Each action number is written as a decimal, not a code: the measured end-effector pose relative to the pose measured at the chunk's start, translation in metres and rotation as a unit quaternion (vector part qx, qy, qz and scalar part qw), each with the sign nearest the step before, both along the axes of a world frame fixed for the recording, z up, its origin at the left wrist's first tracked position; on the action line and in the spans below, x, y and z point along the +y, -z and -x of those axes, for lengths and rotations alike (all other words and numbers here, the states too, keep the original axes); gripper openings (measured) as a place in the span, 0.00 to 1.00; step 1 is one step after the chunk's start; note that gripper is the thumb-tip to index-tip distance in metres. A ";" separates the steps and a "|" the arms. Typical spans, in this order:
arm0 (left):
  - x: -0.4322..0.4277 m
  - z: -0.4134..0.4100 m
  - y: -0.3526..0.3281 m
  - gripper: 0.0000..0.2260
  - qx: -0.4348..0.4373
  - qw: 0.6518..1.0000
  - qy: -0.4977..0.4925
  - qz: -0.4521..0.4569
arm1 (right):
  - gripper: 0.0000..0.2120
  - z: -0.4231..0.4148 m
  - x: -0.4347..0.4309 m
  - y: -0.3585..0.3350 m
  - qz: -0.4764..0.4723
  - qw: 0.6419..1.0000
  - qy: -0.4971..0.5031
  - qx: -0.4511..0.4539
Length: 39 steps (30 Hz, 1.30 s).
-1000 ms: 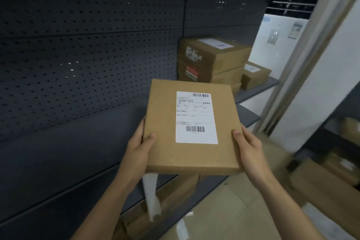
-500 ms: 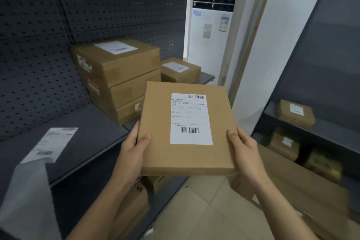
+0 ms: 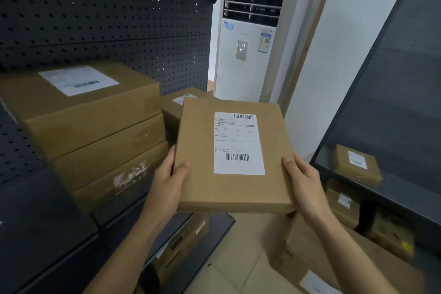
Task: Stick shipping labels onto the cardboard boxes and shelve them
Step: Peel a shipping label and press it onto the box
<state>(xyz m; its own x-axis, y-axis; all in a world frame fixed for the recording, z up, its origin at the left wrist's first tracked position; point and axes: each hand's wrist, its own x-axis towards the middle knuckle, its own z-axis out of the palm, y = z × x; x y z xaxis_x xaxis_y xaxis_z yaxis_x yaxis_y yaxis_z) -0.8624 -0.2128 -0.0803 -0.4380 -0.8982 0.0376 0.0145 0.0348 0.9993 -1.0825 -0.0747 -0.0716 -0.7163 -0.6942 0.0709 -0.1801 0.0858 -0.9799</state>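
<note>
The flat cardboard box [image 3: 198,150] is held in the air, in front of the person's chest, a little tilted up toward the far edge. It is above the floor [image 3: 238,260] between two racks and rests on no shelf yet. A white shipping label [image 3: 238,143] with two barcodes lies smooth on its top face, so I judge the sticking is done and only the shelving remains.

The left hand [image 3: 167,186] grips the near left corner, with the thumb on top and the fingers under the box. The right hand [image 3: 304,184] grips the near right edge in the same way. Both hands are clamped on the box.

The box looks thin and stiff, and probably light, because the far end does not sag. The plain cardboard gives good friction, but the label is smoother, so it is better to keep the thumbs on the bare cardboard. A hold at two opposite edges, as now, seems right for sliding it in flat.

Just to the left, a stack of larger boxes [image 3: 95,131] stands on the dark shelf [image 3: 35,222], and a smaller labelled box [image 3: 175,104] sits behind the held one. The top of the stack looks to me a possible place. More labelled boxes [image 3: 358,167] lie on the rack at the right, and a white air conditioner [image 3: 245,59] stands at the end of the aisle
</note>
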 end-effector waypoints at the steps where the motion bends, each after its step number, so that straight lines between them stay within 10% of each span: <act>1: -0.009 0.009 -0.001 0.19 0.001 1.000 -0.002 0.002 | 0.15 0.010 -0.011 -0.001 0.002 1.000 0.000 -0.003; 21: -0.144 0.170 -0.014 0.19 0.018 0.969 -0.245 0.017 | 0.13 0.204 -0.255 -0.023 0.032 0.973 -0.229 -0.003; 39: -0.221 0.175 -0.023 0.14 0.007 0.936 -0.350 -0.035 | 0.10 0.214 -0.402 -0.036 -0.035 0.931 -0.362 -0.014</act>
